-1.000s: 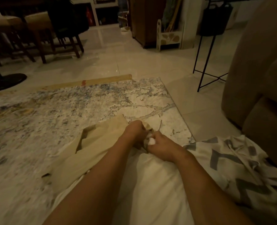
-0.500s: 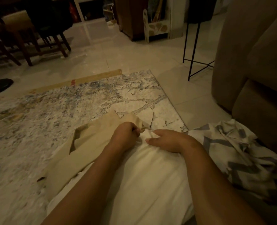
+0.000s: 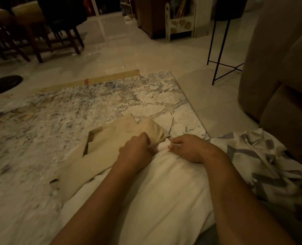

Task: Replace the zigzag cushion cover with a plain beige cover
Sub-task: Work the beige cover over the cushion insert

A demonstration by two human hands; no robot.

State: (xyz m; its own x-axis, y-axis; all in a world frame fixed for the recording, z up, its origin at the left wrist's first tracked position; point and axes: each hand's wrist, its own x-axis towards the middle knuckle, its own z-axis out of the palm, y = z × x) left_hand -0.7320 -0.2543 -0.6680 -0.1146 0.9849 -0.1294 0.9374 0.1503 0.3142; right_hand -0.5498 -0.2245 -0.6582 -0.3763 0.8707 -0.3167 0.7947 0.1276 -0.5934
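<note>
A bare white cushion insert [image 3: 164, 200] lies in front of me on the rug. The plain beige cover [image 3: 107, 152] is spread flat to its left, its far corner lying over the insert's far corner. My left hand [image 3: 136, 151] grips the beige cover's edge at that corner. My right hand [image 3: 187, 147] pinches the white corner of the insert right beside it. The zigzag cover [image 3: 263, 165], white with grey chevrons, lies crumpled on the floor to the right, off the cushion.
A mottled grey-white rug [image 3: 76, 112] covers the floor under the work. A brown sofa [image 3: 284, 85] stands close on the right. A black metal-legged stand [image 3: 221, 55] is behind, wooden chairs [image 3: 31, 32] at the back left, and a black round base [image 3: 3, 84] at far left.
My right hand, flat on the insert half a second ago, now pinches its white corner. My left hand keeps hold of the beige cover. The view has shifted slightly.
</note>
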